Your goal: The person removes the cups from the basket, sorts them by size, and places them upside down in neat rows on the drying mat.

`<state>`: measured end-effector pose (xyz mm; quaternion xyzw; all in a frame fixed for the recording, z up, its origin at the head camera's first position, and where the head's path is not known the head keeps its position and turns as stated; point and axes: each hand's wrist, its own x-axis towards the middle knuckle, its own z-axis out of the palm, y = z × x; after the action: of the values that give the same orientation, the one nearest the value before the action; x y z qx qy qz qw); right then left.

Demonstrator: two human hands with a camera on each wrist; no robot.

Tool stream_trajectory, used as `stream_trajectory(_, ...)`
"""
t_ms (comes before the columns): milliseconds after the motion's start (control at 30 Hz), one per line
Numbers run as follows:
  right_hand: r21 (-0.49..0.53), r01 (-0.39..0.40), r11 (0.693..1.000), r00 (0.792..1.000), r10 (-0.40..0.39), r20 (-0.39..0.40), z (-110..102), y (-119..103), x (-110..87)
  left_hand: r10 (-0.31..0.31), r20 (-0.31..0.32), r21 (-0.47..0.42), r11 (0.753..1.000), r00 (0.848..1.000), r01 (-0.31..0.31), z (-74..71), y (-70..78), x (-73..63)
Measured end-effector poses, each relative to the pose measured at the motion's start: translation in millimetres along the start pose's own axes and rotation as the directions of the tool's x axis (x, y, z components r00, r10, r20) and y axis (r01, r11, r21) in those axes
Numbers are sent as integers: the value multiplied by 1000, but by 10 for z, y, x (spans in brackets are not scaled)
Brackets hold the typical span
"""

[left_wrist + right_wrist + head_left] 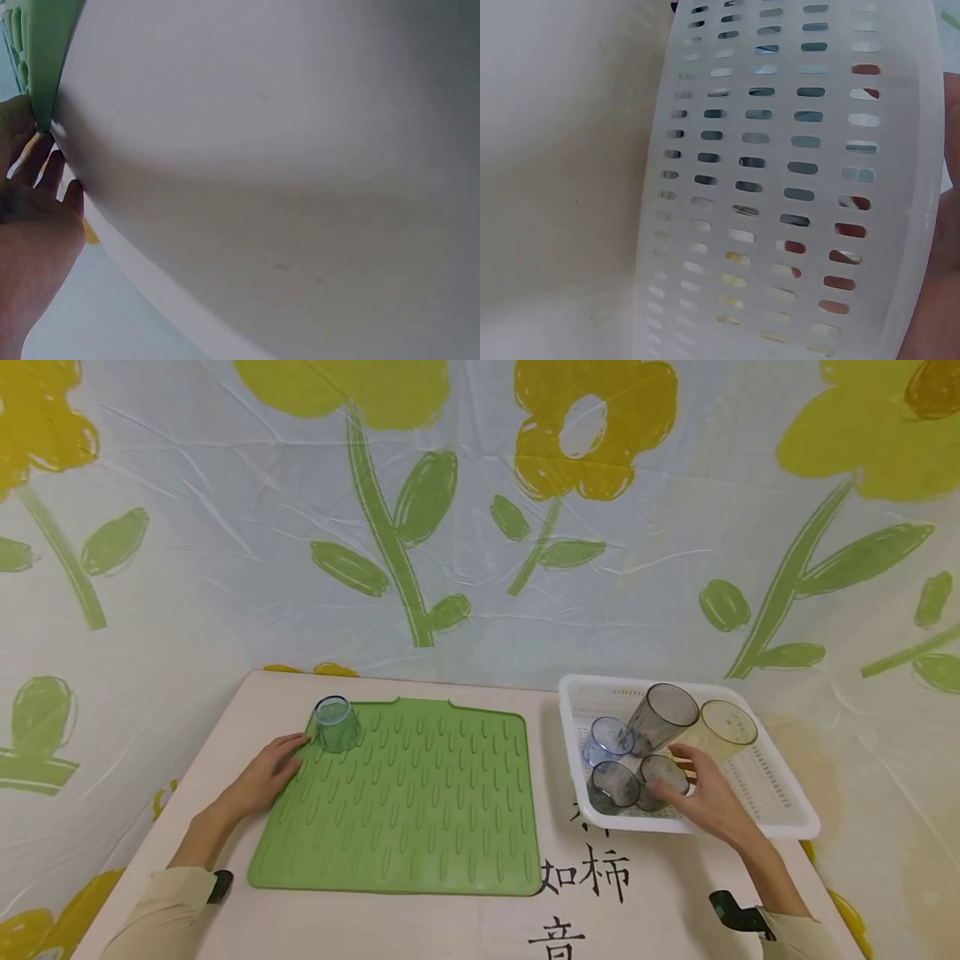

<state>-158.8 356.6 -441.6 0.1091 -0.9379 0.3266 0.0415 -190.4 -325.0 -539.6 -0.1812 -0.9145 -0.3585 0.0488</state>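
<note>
At the far left, the left hand [262,777] lies along the side edge of a flat green ridged drying mat [405,802], its fingers extended and relaxed; the left wrist view shows the fingertips at the mat's rim, grasping nothing. Just beyond those fingertips, a small blue-tinted clear glass tumbler [339,727] stands on the mat's far left corner.

To the right of the mat, a white perforated plastic basket [787,806] holds the other glasses. Along its left side are a small pale-blue glass [609,741] and, nearer the person, a small smoky-grey glass [615,789]. Directly right of the latter, a second small grey glass tumbler [657,768] sits between the thumb and fingers of the right hand [705,793], which is partly closed around it near the rim, the thumb on the near side. How firm the hold is cannot be told; the basket wall hides it in the right wrist view. Behind this tumbler leans a tall smoky-grey glass [663,718], with a large yellow-tinted glass [726,731] to its right.
</note>
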Motion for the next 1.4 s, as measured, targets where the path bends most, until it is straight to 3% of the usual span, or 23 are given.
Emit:
stream_trajectory(200,-27,-27,999,991,31,128,-6,8,46,-4,-5,3,1000,1000,4,3,2,-3)
stream_trajectory(633,114,-99,989,959,64,277,-33,70,129,-31,9,-12,999,999,31,0,37,-3)
stream_trajectory(867,47,-96,994,976,85,201,-57,63,100,-25,5,-8,1000,1000,25,7,26,-5)
stream_trajectory(1100,195,-62,979,993,41,109,-119,54,54,-46,16,-11,999,999,46,6,40,-7)
stream_trajectory(1400,352,-66,934,998,68,5,-181,-48,17,-75,16,-11,997,997,75,-3,129,-1)
